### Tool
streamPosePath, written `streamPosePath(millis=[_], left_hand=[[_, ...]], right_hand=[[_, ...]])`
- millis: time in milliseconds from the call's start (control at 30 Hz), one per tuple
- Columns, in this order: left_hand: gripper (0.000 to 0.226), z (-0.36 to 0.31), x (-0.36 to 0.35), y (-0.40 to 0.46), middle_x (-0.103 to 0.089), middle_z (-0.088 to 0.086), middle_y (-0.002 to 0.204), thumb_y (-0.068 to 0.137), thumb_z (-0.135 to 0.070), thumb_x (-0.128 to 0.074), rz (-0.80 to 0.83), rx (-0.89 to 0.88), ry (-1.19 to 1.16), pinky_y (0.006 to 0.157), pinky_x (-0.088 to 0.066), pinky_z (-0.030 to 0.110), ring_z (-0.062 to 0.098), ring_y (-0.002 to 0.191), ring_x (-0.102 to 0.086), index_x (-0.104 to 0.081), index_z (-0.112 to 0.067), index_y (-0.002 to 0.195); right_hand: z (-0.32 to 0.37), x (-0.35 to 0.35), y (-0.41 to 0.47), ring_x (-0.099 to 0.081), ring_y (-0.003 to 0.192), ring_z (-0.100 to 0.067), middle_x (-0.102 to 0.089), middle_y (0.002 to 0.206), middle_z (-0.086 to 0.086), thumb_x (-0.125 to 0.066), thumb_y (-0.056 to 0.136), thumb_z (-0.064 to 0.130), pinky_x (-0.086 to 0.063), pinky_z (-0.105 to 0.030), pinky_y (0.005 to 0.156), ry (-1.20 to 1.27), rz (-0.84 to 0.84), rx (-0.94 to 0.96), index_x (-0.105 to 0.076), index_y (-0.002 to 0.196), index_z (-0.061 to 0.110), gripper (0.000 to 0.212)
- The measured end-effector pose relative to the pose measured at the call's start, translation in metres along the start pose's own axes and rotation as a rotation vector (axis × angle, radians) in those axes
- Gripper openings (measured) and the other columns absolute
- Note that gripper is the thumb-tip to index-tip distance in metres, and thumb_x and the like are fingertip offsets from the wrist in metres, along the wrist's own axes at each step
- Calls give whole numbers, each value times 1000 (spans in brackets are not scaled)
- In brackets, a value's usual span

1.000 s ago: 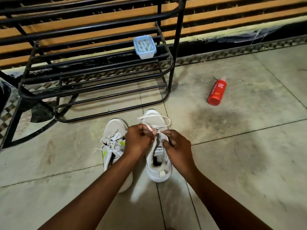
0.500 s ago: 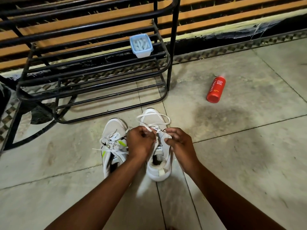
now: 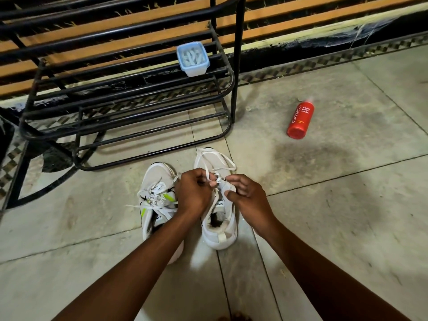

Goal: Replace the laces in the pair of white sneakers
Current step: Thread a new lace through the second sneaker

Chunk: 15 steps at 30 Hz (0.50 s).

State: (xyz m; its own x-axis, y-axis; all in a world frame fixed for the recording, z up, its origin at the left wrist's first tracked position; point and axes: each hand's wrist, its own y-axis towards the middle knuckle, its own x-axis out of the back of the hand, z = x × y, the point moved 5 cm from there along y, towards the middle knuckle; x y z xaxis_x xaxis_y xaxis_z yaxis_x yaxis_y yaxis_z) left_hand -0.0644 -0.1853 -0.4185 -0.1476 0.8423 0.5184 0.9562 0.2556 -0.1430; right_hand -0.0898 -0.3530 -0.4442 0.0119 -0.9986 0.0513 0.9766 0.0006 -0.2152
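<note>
Now left hand (image 3: 193,193) fingers pinching white lace (image 3: 216,169), right hand (image 3: 246,195) fingers gripping right sneaker (image 3: 218,228) tongue

My two bare forearms reach forward from the bottom edge and converge toward the middle. My left hand (image 3: 193,193) is curled, back of the hand up, knuckles bent, with its fingertips pinching a white lace (image 3: 214,179). My right hand (image 3: 246,195) sits just beside it, wrist slightly bent, index finger and thumb drawn together on the same lace, the other fingers loosely curled beneath. The thumb of my right hand points back toward my left hand. The two hands nearly touch at the fingertips. Both arms are bare to the elbow.
</note>
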Motion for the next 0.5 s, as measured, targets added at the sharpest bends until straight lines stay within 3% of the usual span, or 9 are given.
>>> streamPosePath(millis=[100,300,400,500], left_hand=[[22,-5,-3,-2,-75,-9,75,83,12,-71,23,-20,-22,66,-51,11,-7,66,-66,-78,-8,76],[24,-12,-3,-6,-65,-15,60,82,15,-67,44,-25,43,58,-41,3,-14,58,-61,-78,-6,76],[20,-9,-4,-4,-65,-14,58,82,14,-69,41,-12,23,56,-41,3,-12,56,-61,-75,-4,76],[8,-3,-4,-1,-68,-10,63,81,8,-78,20,19,-23,57,-43,5,-10,56,-62,-74,2,81]], right_hand=[[0,0,0,-70,105,-4,-77,108,7,-72,83,-2,-54,-24,93,-11,12,-6,-74,115,20,38],[5,0,1,-72,99,-3,-77,104,6,-75,81,-5,-54,-21,87,-17,1,-13,-76,112,16,38],[7,-3,-1,-72,101,-5,-78,103,8,-80,83,7,-55,-26,93,-1,25,-1,-76,112,19,31],[9,-5,-3,-66,106,4,-75,110,16,-68,96,27,-50,-19,97,-86,7,59,-73,114,32,20]])
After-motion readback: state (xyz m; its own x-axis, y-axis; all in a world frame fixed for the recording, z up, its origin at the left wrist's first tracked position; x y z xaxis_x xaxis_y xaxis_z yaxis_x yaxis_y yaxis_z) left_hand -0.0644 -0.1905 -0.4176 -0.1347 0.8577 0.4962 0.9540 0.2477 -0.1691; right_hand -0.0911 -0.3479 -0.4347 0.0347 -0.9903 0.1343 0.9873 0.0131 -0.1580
